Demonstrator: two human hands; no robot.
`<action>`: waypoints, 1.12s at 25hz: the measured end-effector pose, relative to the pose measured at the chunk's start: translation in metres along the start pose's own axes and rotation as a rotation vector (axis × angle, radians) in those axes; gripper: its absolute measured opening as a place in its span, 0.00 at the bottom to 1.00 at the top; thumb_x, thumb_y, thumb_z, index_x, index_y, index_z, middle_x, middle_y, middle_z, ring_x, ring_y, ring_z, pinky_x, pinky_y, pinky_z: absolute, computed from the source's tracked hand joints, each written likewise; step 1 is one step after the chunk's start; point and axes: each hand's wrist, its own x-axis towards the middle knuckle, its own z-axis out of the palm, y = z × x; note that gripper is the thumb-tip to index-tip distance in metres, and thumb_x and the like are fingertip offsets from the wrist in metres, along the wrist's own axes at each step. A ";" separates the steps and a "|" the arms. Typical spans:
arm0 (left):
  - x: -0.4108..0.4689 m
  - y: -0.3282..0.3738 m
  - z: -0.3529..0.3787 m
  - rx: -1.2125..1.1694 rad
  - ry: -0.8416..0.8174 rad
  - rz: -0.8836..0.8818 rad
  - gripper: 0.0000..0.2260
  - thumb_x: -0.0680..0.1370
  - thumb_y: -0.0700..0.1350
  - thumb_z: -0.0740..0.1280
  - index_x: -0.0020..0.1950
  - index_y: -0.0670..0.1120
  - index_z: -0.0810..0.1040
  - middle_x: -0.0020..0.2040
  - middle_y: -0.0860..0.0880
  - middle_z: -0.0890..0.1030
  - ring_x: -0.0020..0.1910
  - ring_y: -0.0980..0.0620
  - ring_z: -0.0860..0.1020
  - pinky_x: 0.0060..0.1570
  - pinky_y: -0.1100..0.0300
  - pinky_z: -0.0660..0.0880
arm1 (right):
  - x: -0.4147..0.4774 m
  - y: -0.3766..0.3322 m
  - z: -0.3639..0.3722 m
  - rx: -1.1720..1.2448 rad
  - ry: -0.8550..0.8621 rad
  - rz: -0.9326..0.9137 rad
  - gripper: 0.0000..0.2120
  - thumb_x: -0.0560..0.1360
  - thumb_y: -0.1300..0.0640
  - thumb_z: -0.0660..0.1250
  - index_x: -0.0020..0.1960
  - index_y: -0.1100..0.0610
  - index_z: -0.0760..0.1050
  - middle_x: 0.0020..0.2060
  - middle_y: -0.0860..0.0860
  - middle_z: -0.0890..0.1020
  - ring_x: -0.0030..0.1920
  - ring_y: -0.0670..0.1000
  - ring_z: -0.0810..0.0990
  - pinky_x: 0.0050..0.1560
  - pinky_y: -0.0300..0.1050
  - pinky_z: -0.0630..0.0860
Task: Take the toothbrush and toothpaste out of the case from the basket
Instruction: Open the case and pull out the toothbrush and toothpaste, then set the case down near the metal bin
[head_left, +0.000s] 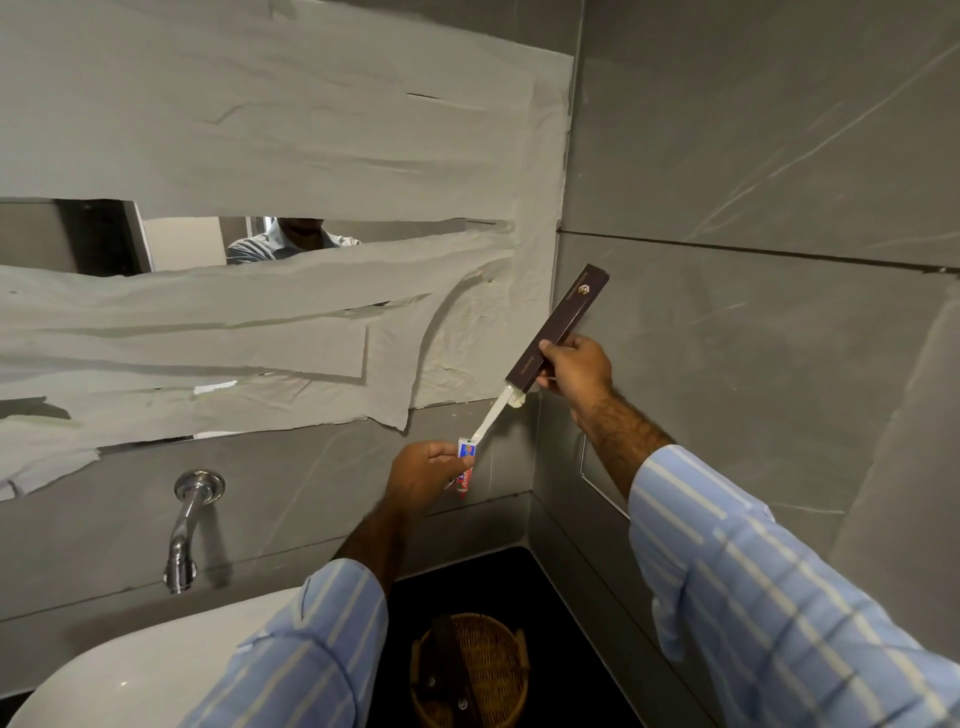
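Note:
My right hand (574, 370) grips a long dark brown case (558, 325), held up and tilted with its open end pointing down-left. A white toothbrush (493, 414) sticks out of that open end. My left hand (426, 475) pinches the lower end of the toothbrush together with a small red, white and blue toothpaste tube (466, 467). Far below, a round wicker basket (470, 670) sits on the dark counter with a dark item inside.
A chrome tap (187, 525) juts from the grey wall above a white basin (150, 670) at lower left. The mirror is mostly covered with paper strips (260, 156). Grey tiled walls meet in a corner behind my hands. The black counter (545, 613) lies beneath.

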 end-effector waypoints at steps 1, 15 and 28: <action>-0.002 -0.006 -0.002 0.025 -0.013 -0.004 0.10 0.74 0.47 0.73 0.51 0.42 0.86 0.40 0.46 0.85 0.39 0.48 0.81 0.44 0.53 0.79 | -0.001 -0.001 -0.005 -0.003 0.033 -0.014 0.15 0.77 0.55 0.69 0.62 0.60 0.78 0.53 0.56 0.86 0.48 0.54 0.87 0.42 0.44 0.84; -0.043 -0.070 0.072 -0.121 -0.328 -0.424 0.06 0.76 0.40 0.73 0.48 0.38 0.83 0.43 0.38 0.84 0.41 0.43 0.84 0.51 0.46 0.82 | -0.098 0.155 -0.073 -0.226 -0.064 0.414 0.12 0.79 0.60 0.66 0.54 0.68 0.80 0.43 0.63 0.82 0.37 0.56 0.83 0.35 0.49 0.81; -0.169 -0.155 0.186 0.001 -0.799 -0.759 0.11 0.74 0.35 0.74 0.54 0.38 0.76 0.49 0.36 0.82 0.36 0.46 0.86 0.30 0.52 0.83 | -0.252 0.287 -0.186 -0.353 0.047 0.882 0.14 0.78 0.54 0.67 0.59 0.61 0.79 0.42 0.55 0.84 0.36 0.49 0.82 0.31 0.37 0.78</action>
